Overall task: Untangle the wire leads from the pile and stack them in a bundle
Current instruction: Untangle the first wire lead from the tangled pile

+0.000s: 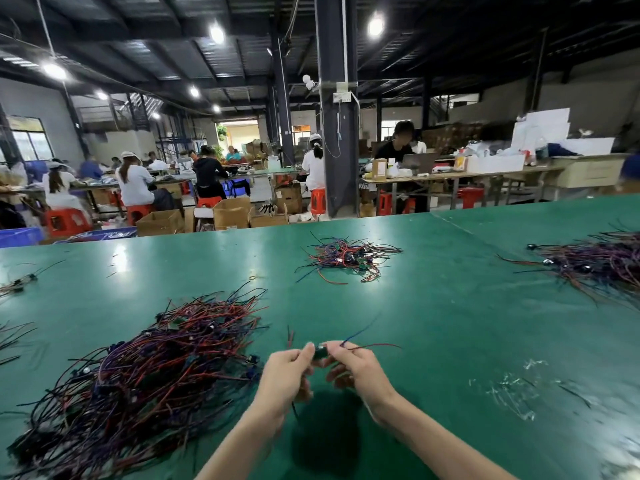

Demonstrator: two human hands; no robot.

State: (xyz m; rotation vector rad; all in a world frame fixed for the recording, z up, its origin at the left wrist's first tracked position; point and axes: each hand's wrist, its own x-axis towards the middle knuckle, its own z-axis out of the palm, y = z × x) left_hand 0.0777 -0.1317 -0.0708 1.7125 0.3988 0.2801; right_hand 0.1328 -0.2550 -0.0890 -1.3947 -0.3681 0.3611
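**Both hands on one wire lead, piles all around**

The left hand (287, 372) and right hand (356, 368) meet just above the green counter (450, 323), near its front edge. Each grip is closed in a pinch on the same wire lead (320, 353), thumb and fingertips on its small dark middle part. A blue strand and a red strand trail away past the right hand, and a dark end hangs below the left.

The large pile (145, 386) of red, blue and black leads lies just left of the hands, tangled. A small pile (346, 259) sits farther back in the middle, well apart. A third pile (602, 268) spreads at the right edge.

Beyond the counter, open cardboard boxes (232, 213) stand on the floor. Dark items stick out of one, while the contents of the others cannot be made out. A blue crate (19, 236) shows at the far left, its inside hidden.
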